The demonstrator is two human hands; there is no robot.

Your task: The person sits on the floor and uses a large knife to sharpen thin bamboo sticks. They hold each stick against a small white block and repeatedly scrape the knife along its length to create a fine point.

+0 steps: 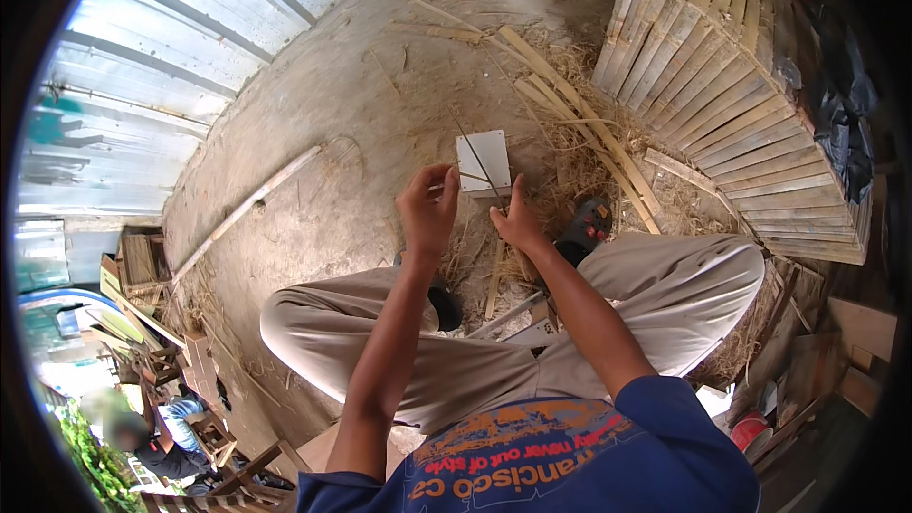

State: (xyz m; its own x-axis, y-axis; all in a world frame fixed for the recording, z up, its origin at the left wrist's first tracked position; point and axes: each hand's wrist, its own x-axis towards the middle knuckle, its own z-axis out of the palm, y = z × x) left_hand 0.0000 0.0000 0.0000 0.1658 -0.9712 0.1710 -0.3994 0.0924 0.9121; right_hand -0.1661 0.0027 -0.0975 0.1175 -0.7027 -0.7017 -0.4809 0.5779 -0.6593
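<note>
Gripping the near end of a thin dark rod (484,169) between the thumb and fingers of the right hand (519,220). Curled, with the left hand (426,211), toward a slim sliver (471,177); cannot tell whether pinched or merely touched. Just beyond and between both sets of fingertips, a white square panel (493,148), crossed by the rod. Already split, judging by looks: wooden strips (594,133) beyond the right fingers, with fibrous shavings (568,163) alongside. Not yet released: the rod; remaining work, impossible to gauge.
</note>
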